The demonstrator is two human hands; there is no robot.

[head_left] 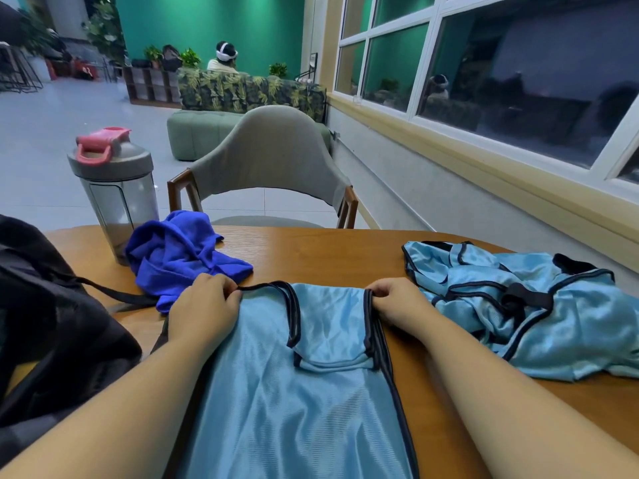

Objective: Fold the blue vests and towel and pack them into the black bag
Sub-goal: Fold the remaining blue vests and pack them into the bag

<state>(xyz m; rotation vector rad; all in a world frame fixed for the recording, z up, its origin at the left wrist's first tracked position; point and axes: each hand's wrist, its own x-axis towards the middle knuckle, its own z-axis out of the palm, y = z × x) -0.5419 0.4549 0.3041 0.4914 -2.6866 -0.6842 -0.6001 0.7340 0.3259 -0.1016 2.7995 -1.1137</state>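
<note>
A light blue vest (311,402) with dark trim lies stretched out flat on the wooden table (328,254) in front of me. My left hand (204,312) pinches its left shoulder strap. My right hand (397,302) grips the right shoulder strap at the far end. A crumpled heap of light blue vests (539,312) lies to the right. A bunched royal blue towel (179,257) sits at the far left of the table. The black bag (48,326) slumps at the left edge, its strap running toward the towel.
A grey shaker bottle (114,195) with a pink lid stands behind the towel. A grey chair (269,157) faces me across the table. A wall with windows (518,81) runs along the right. A person sits on a sofa far behind.
</note>
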